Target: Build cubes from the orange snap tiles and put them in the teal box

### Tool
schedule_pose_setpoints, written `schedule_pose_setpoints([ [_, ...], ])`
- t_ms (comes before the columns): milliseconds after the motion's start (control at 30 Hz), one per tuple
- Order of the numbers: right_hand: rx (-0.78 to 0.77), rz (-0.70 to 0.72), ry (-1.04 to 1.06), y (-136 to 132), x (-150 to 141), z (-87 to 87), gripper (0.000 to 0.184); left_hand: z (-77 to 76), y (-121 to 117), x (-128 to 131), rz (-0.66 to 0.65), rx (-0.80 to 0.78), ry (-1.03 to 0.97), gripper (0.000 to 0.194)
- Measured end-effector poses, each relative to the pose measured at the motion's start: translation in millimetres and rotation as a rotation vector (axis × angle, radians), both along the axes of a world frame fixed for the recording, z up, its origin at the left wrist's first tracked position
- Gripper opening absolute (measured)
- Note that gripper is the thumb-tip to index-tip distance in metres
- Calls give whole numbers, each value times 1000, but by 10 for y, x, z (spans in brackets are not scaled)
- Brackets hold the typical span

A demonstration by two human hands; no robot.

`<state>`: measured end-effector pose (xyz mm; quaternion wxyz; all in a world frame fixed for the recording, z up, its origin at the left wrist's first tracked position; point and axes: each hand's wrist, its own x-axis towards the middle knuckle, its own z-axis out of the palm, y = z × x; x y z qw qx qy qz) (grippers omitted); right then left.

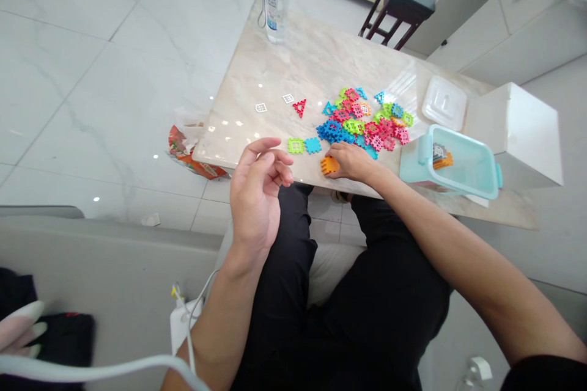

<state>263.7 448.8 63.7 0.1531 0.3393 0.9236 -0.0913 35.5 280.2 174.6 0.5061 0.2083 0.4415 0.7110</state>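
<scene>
My right hand has its fingers closed on a small stack of orange toothed building tiles at the table's near edge. My left hand is raised with the palm turned inward, its fingers loosely bent and apart, holding nothing. Just beyond it lie a green window tile and a light blue tile, side by side. Past my right hand spreads a heap of interlocking tiles, with dark blue tiles, pink tiles and green tiles. Part of the heap is hidden behind my right hand.
A red triangle and two white window inserts lie at left. A water bottle stands at the far left corner. At right are a teal bin with some tiles inside, a clear lid and a white box.
</scene>
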Motion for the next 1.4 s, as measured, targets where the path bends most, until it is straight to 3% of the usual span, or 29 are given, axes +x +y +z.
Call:
schedule_pose_setpoints([
  [500,3,32,16,-7,14,-22,52,-22,9,-31,13,-17,10,18],
  [700,-45,16,96,70,47,-13,79,-19,12,-78,66,-39,132,17],
  [833,-110,-10,195,119,39,89,86,-25,59,-66,35,-55,310,17],
  [967,-114,-61,208,86,14,253,79,-30,106,26,-71,-59,452,22],
  [1100,-111,-138,215,-48,-7,386,58,-2,84,173,-147,-65,525,25],
  [1200,-120,-209,233,-159,6,427,48,6,57,284,-164,-48,559,27],
  [1400,-129,-266,277,-378,201,445,46,47,39,477,-170,-19,676,26],
])
